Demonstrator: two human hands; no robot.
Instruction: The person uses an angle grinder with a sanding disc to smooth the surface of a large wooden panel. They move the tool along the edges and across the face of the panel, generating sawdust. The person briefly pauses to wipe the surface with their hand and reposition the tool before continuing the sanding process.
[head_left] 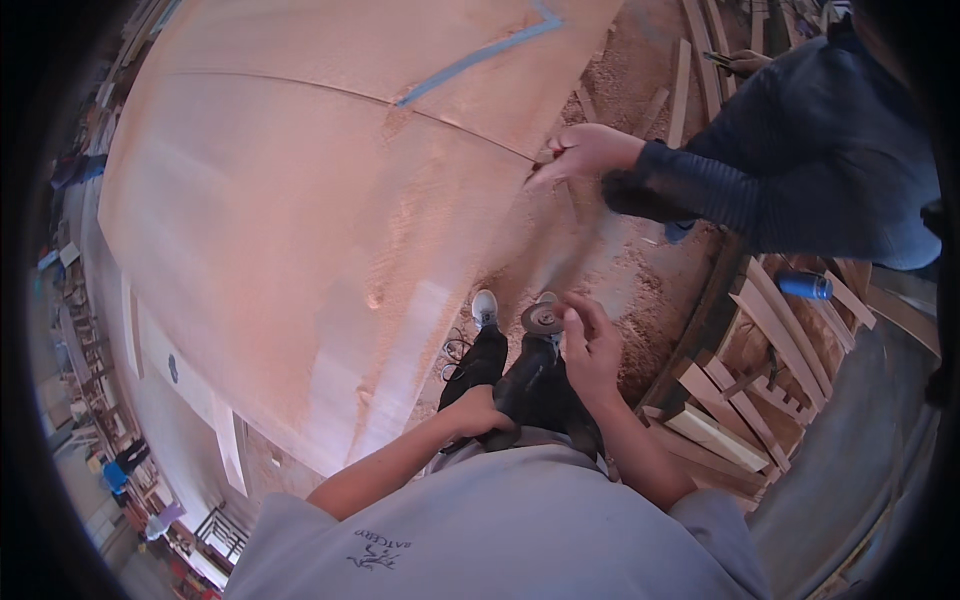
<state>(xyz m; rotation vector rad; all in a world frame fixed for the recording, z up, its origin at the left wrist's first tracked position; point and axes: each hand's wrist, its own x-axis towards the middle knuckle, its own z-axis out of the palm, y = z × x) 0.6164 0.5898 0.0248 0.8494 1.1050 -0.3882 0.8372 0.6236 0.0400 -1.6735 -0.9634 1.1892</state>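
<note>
My left hand [478,412] is wrapped round the dark body of an angle grinder [522,382], held in front of my waist. A round disc [541,319] sits at its far end, face up. Close by the disc's right edge is my right hand [592,345], its fingers curled and thumb drawn in toward them. Whether those fingertips touch the disc or pinch something small I cannot tell. Ahead and to the left spreads a large, dusty, reddish-brown panel [270,230], with a thin dark line across it and a blue stripe [480,52].
A co-worker's hand [595,150] rests at the panel's right edge. Sawdust [650,290] covers the floor between us. Wooden strips [720,430] lie piled at the right, with a blue can [804,285] above them. A black cord [455,350] loops beside my left shoe.
</note>
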